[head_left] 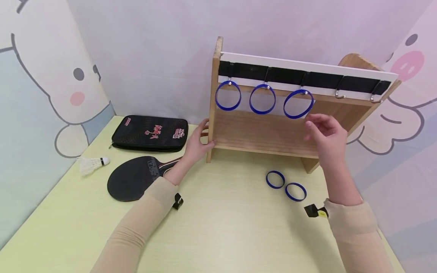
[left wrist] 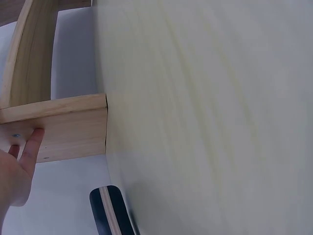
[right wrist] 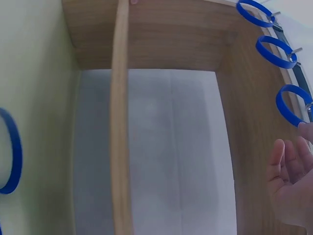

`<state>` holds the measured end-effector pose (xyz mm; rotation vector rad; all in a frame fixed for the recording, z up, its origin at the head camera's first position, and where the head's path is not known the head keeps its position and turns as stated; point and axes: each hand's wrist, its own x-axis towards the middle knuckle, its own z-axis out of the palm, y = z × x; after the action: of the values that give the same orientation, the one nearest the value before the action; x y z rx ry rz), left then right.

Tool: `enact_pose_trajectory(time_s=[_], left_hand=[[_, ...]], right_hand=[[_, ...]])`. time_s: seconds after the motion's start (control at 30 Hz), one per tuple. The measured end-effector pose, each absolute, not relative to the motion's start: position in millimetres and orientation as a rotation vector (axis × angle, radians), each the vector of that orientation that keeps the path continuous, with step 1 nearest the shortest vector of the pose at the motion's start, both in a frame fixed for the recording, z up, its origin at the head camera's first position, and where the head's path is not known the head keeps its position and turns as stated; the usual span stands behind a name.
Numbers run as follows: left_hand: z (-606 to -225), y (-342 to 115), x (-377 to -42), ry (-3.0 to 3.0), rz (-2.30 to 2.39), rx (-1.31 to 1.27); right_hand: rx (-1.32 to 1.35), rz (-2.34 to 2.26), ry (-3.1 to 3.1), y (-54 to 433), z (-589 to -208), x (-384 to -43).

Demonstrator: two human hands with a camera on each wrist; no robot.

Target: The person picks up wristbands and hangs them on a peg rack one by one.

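My left hand (head_left: 198, 146) rests against the left side panel of a small wooden rack (head_left: 259, 131), its fingers pressed to the panel's outer face in the left wrist view. Three blue rings hang from the rack's hooks: a left ring (head_left: 228, 95), a middle ring (head_left: 262, 99) and a right ring (head_left: 298, 104). Just below the right ring is my right hand (head_left: 327, 138), fingers loosely bent and nothing held in them. Its thumb tip lies close by that ring's lower edge in the right wrist view. Two bare hooks (head_left: 340, 94) follow at the right.
Two more blue rings (head_left: 275, 179) lie on the table before the rack. To the left are a black table tennis bat (head_left: 131, 180), a black zipped case (head_left: 150, 132) and a shuttlecock (head_left: 92, 165). Printed wall panels (head_left: 153, 57) stand behind and at both sides.
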<state>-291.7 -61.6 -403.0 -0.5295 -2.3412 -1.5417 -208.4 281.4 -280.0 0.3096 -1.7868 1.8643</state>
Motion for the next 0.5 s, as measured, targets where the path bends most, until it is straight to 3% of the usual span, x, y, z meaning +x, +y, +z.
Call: enact_pose_trajectory(time_s=[0.23, 0.5], left_hand=[[-403, -61, -292, -2.355, -1.533, -0.523], [-404, -61, -292, -2.35, -1.539, -0.528]], right_hand=[[0.37, 1.784, -2.013, 291, -299, -199], [0.441, 1.327, -2.463, 305, -325, -191]])
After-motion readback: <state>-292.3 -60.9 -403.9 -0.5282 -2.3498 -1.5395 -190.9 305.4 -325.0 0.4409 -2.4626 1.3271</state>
